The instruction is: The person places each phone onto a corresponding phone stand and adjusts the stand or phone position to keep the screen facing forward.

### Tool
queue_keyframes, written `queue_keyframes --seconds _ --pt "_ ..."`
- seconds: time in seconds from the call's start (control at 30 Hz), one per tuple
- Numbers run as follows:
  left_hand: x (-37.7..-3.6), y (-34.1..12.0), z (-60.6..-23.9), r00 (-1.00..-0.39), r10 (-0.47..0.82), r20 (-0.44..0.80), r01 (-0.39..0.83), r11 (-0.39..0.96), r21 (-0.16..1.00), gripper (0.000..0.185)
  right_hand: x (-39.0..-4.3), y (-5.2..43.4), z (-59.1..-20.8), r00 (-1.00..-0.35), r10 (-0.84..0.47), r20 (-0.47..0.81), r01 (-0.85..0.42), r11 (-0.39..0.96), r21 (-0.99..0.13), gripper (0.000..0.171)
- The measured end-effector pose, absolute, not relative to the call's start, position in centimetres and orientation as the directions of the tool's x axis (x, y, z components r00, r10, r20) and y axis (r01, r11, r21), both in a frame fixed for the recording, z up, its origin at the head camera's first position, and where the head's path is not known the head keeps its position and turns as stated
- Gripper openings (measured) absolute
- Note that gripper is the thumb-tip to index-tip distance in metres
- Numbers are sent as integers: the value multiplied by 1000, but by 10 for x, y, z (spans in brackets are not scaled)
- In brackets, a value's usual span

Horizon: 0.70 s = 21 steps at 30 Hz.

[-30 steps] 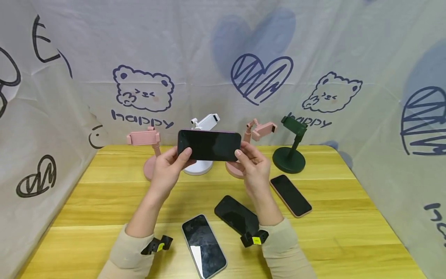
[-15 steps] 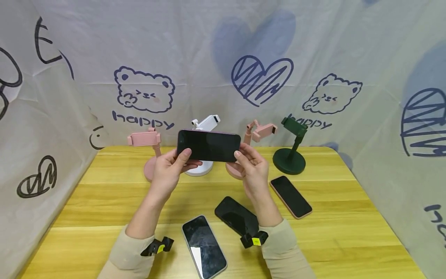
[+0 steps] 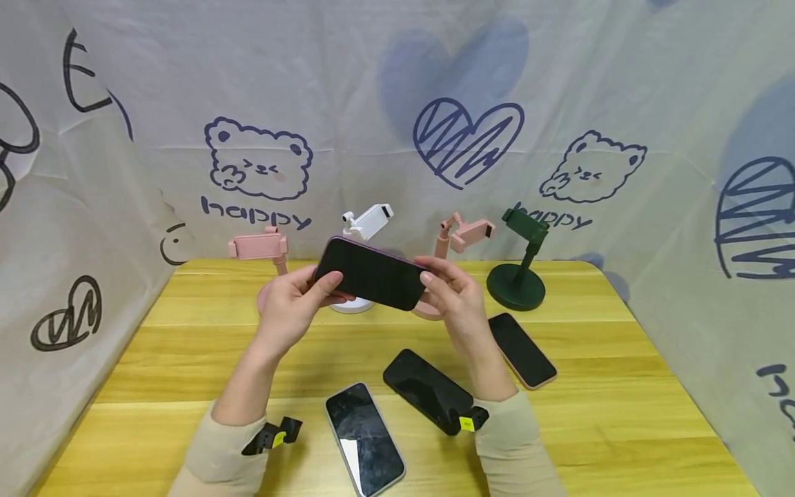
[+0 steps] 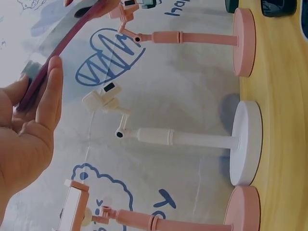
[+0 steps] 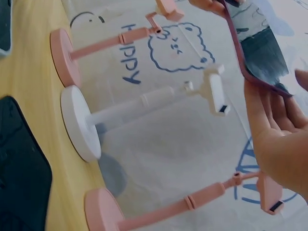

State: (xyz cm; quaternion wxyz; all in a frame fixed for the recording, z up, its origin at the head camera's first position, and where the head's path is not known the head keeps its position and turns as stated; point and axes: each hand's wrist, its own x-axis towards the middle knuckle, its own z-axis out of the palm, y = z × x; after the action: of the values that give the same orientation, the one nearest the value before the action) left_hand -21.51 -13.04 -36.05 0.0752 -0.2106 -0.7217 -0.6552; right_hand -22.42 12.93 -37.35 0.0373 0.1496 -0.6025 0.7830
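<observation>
Printed cloth (image 3: 385,90) ringed the yellow wooden table (image 3: 621,414), with bears, hearts and the word "happy" twice along the back. Far left stood a pink stand (image 3: 257,247), then the white stand (image 3: 366,221), a second pink stand (image 3: 466,233) and a dark green stand (image 3: 520,269).

Over the middle, the left hand (image 3: 292,307) pinched the near-left end of the held phone (image 3: 371,274), thumb on the dark glass, while the right hand (image 3: 456,300) gripped the opposite end the same way. It hung above the table, tilted down to the right, just before the white stand.

Stiff, slick and breakable, I'd judge; the short ends look like the safest hold.

Lying flat below: a silver-edged phone (image 3: 364,437), a black phone (image 3: 425,388), a pink-edged phone (image 3: 520,348).
</observation>
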Motion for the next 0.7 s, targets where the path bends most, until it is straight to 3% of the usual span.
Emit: queue_keyframes --seconds 0.33,0.7 --pt "-211 -135 -357 -857 363 366 460 218 861 22 -223 142 -368 -917 -317 244 -309 175 -935 28" --pt "-212 -135 -360 -868 422 263 425 357 832 17 -223 139 -371 -859 -472 199 -383 333 -862 24"
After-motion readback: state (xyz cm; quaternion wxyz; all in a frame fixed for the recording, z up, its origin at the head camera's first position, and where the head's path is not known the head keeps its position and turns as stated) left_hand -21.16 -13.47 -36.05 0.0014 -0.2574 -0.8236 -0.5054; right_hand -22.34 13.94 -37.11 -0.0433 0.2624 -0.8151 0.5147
